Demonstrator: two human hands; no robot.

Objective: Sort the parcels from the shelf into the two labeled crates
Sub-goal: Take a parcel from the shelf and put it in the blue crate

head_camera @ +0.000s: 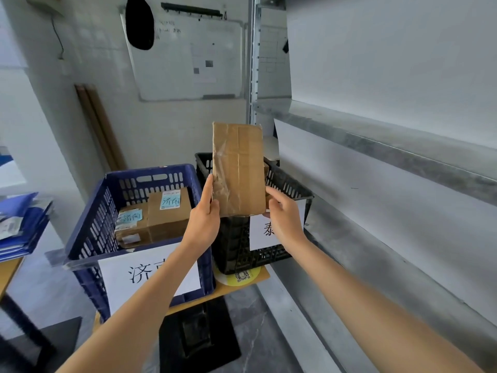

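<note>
I hold a flat brown cardboard parcel (238, 168) upright above the black crate (290, 185). My left hand (205, 214) grips its lower left edge and my right hand (285, 216) grips its lower right edge. The side facing me is taped and shows no label. The blue crate (88, 227) stands to the left with two cardboard parcels (154, 218) inside, each with a blue handwritten label. Both crates carry a white paper sign on the front, partly hidden by my arms.
Grey metal shelf boards (376, 135) run along the right side. The crates rest on a small wooden table (258, 275). A stack of blue folders (21, 224) lies at the left. A whiteboard (188, 57) hangs on the back wall.
</note>
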